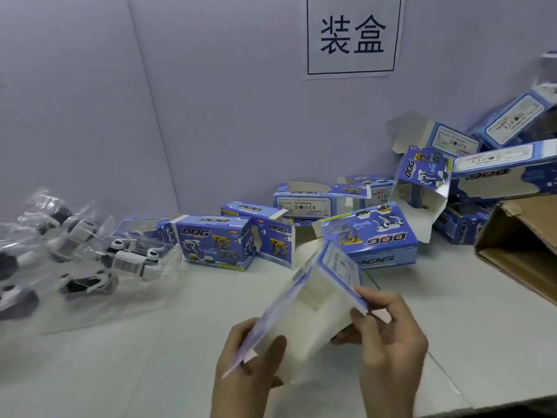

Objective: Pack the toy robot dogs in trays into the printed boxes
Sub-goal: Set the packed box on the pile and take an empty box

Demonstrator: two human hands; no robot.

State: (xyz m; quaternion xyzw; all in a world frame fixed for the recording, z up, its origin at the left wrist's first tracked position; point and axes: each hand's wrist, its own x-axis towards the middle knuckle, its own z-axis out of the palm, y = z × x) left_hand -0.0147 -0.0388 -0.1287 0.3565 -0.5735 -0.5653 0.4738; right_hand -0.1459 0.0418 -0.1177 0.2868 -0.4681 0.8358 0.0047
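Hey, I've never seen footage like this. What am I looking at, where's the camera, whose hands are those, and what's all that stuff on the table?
There is no machine here. A person works with bare hands, and the single picture comes from a camera worn on their head, looking forward and down. The left hand and right hand both hold one open printed box, its white inside facing the camera. Nothing else is in their grip. On the white table, to the left, lie toy robot dogs in clear plastic trays. Across the middle and right sit more blue printed boxes, many with flaps open, some piled up. A brown cardboard carton is at the right edge, and a paper sign hangs on the wall.
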